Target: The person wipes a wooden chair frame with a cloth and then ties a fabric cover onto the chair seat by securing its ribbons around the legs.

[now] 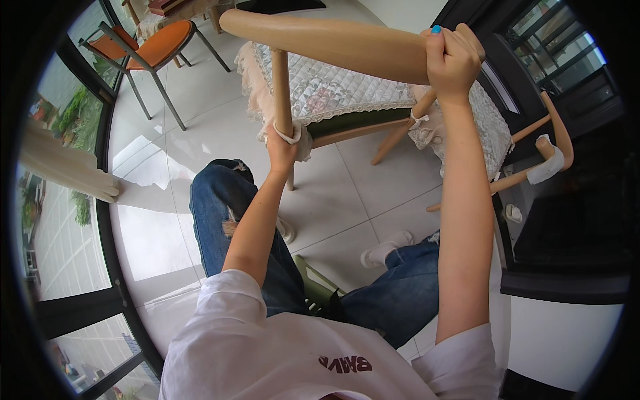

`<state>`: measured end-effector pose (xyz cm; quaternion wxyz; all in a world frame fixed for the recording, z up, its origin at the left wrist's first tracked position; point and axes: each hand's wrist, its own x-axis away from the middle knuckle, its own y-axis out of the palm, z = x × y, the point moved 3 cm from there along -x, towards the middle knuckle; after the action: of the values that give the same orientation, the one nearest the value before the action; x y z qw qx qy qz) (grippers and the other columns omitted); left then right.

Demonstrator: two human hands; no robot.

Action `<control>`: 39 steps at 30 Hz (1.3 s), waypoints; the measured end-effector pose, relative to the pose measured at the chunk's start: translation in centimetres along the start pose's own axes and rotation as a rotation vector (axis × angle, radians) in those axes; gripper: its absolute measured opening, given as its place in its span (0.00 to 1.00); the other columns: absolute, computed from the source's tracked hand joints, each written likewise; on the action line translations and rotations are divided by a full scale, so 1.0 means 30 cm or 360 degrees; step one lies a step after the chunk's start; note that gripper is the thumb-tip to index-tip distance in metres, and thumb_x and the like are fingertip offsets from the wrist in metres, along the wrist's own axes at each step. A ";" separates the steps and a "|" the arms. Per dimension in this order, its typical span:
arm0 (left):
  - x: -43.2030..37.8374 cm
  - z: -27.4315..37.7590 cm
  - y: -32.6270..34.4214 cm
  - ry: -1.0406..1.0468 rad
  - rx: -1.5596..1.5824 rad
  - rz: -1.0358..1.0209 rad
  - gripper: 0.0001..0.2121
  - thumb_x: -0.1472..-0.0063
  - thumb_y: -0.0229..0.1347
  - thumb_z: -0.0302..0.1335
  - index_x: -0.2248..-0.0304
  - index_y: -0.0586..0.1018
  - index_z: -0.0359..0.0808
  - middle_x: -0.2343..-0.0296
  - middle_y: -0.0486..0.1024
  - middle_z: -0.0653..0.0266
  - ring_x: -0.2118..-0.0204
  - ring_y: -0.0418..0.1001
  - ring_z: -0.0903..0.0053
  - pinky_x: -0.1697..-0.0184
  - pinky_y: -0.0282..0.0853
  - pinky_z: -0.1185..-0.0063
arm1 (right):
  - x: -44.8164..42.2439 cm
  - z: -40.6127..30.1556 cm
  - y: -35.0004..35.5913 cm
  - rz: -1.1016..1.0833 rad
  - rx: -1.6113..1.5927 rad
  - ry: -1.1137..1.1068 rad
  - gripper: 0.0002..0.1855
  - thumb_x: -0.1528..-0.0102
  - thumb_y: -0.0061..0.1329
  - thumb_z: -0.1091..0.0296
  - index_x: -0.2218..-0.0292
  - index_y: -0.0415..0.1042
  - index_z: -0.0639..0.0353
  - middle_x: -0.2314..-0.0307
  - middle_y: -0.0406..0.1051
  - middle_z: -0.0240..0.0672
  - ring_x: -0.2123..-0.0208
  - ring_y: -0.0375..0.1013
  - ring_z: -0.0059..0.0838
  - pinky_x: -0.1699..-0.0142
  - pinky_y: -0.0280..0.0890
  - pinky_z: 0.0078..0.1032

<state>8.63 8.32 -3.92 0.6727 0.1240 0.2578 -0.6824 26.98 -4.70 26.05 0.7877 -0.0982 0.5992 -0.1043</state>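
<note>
A wooden chair with a curved top rail (330, 42) stands before me, its back towards me. My right hand (452, 62) is clasped around the rail's right end; one nail is blue. Lower down on the left, my left hand (281, 150) grips the chair's back post (282, 92) at seat height. White cloth (300, 140) wraps the post there, partly hidden by that hand. Over the seat lies a quilted floral cushion cover (345, 85) with lace edging and a peach ruffle. A white tie (419, 119) circles the right post.
Right of the chair is another wooden chair (560, 125) with a white cloth (546, 162) over its rail end. An orange metal-legged chair (160, 45) stands at the back left. Glass doors with a cream curtain (70, 160) line the left; a dark cabinet (575, 225) is at right.
</note>
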 end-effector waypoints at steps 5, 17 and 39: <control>0.040 -0.027 0.013 -0.0266 0.0002 -0.0132 0.21 0.52 0.57 0.35 0.63 0.64 0.30 0.72 0.69 0.50 0.69 0.70 0.57 0.66 0.64 0.69 | 0.021 0.008 0.012 0.0101 -0.0051 0.0033 0.11 0.55 0.40 0.72 0.86 0.68 0.58 0.91 0.62 0.35 0.87 0.57 0.32 0.81 0.52 0.26; -0.093 0.132 -0.029 -0.0366 0.0032 -0.0135 0.16 0.52 0.59 0.39 0.72 0.73 0.33 0.78 0.73 0.58 0.76 0.71 0.69 0.70 0.65 0.74 | 0.048 0.020 0.049 0.0140 0.0046 0.0197 0.12 0.57 0.42 0.69 0.89 0.61 0.57 0.91 0.61 0.33 0.85 0.61 0.33 0.76 0.54 0.28; -0.464 0.431 -0.078 -0.0319 0.1233 -0.0985 0.11 0.54 0.55 0.22 0.68 0.72 0.28 0.72 0.72 0.62 0.69 0.69 0.79 0.63 0.65 0.81 | 0.042 0.020 0.037 0.0117 -0.0012 0.0189 0.12 0.57 0.43 0.69 0.89 0.63 0.58 0.90 0.62 0.31 0.85 0.61 0.31 0.77 0.55 0.26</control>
<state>9.52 13.41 14.50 0.3649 0.2162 -0.0555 -0.9039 27.95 -3.99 24.72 0.7538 -0.0728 0.6484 -0.0788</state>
